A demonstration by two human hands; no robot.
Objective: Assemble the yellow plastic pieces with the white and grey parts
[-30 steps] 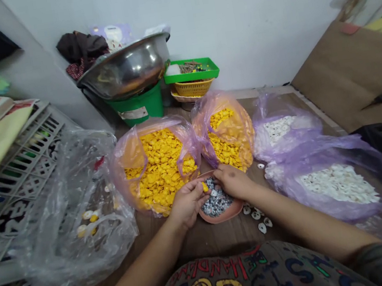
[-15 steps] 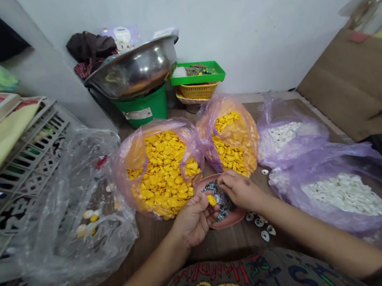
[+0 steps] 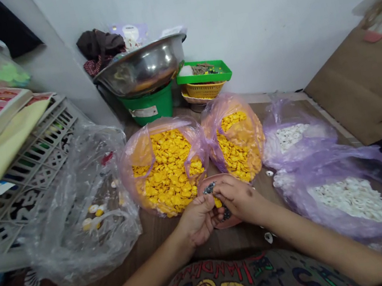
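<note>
My left hand (image 3: pixel 200 218) pinches a small yellow plastic piece (image 3: pixel 217 202) between thumb and fingers. Against it, the fingers of my right hand (image 3: pixel 236 198) are closed; whatever they grip is hidden. Both hands meet over a pink bowl (image 3: pixel 231 222) of small dark grey parts (image 3: pixel 209 188), which they partly cover. Just behind stand two purple-tinted plastic bags, the left one full of yellow pieces (image 3: pixel 170 180) and the right one holding more yellow pieces (image 3: pixel 238 149).
On the right, purple bags hold white pieces (image 3: pixel 356 200); a few loose white pieces (image 3: pixel 268 237) lie near my right forearm. A clear bag (image 3: pixel 64 242) sits left beside a grey plastic crate (image 3: pixel 26 190). A metal basin (image 3: pixel 144 68) rests on a green bucket (image 3: pixel 151 105) by the wall.
My right hand has come down from over the grey parts to meet the yellow piece in my left hand. The view has shifted slightly to the left.
</note>
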